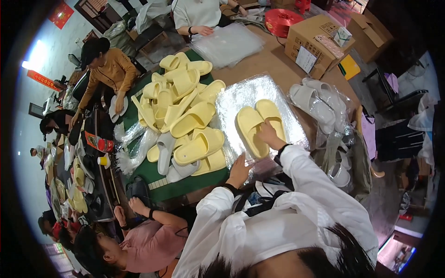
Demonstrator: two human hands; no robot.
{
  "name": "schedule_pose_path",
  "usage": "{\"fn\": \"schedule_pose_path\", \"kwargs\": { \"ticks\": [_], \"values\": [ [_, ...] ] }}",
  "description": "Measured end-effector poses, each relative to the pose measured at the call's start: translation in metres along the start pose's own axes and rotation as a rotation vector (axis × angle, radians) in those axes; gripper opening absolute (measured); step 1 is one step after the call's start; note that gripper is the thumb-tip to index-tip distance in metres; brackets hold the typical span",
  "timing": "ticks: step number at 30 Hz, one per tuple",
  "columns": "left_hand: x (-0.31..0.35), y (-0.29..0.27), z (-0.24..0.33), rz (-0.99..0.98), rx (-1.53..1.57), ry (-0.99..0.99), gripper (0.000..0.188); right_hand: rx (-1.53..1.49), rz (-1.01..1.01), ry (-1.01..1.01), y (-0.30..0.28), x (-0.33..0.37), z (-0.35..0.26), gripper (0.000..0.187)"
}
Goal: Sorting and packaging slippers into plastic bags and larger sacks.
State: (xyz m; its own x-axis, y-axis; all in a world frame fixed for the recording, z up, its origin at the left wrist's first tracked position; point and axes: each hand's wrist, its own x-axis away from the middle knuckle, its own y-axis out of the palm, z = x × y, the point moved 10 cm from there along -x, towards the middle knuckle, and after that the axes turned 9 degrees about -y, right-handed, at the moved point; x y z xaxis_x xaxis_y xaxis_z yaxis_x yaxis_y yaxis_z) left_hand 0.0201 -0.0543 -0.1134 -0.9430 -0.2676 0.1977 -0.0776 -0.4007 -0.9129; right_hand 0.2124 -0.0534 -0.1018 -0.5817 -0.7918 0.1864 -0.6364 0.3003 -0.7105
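- My right hand (269,134) bends onto the yellow slipper pair (250,121); I can't tell if it grips.
- Shiny plastic (232,106) lies beneath.
- Seven o'clock: my left hand (238,172), grip unclear.
- Ten: yellow slipper pile (187,113).
- Two: bagged grey slippers (320,105).

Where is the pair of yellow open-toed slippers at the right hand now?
In the head view, right of centre, the yellow slippers lie on shiny clear plastic, between the yellow slipper pile at left and bagged grey slippers at right.

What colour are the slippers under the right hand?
The slippers are pale yellow, best seen in head view.
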Motion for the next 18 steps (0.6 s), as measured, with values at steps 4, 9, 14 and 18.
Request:
{"fn": "schedule_pose_path", "kwargs": {
  "ticks": [4, 9, 14, 18],
  "values": [
    [0.004, -0.005, 0.019, -0.071, -0.255, 0.112, 0.044, -0.481, 0.032, -0.169, -0.036, 0.043, 0.002, 0.041],
    [0.004, -0.019, 0.031, -0.055, -0.305, 0.246, 0.036, -0.491, -0.198, -0.097, -0.093, 0.121, -0.011, 0.041],
    [-0.018, -0.024, 0.018, -0.208, -0.29, 0.099, 0.036, -0.755, -0.334, -0.062, -0.108, 0.171, 0.002, 0.037],
    [-0.025, -0.078, 0.02, 0.277, -0.143, 0.161, 0.036, -0.726, -0.477, -0.038, -0.097, 0.199, -0.011, 0.035]
  ]
}}
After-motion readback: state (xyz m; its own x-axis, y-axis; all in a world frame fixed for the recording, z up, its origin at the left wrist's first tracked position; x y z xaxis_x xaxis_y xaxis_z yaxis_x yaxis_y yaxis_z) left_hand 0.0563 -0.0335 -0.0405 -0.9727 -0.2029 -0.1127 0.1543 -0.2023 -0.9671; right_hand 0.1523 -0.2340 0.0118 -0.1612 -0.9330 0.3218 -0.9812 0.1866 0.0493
